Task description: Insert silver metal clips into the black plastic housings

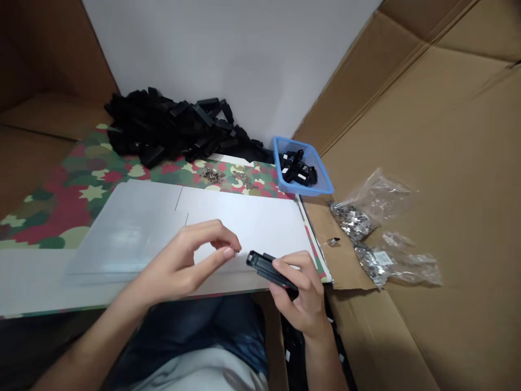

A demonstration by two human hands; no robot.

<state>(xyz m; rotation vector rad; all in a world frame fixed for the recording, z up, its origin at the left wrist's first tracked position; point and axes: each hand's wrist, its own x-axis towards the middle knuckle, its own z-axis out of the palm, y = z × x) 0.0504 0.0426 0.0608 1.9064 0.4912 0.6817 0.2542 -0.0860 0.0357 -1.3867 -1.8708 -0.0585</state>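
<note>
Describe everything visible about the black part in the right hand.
The black part is long, narrow and seemingly plastic, with a recess at its free end. The right hand grips its other end, partly hiding it, and holds it aslant over the white sheet. The free end points toward the left hand without touching it.

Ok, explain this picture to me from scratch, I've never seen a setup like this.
There is no machine: these are a person's bare hands, seen by a single camera worn on the head, looking forward and down. The right hand holds a slim black part. The left hand seems to pinch a tiny piece, too small to identify. A white sheet lies over a patterned cover. Behind it are small metal pieces and a heap of black parts. Toward the right sit a blue basket with more black parts and clear bags of shiny pieces.
</note>
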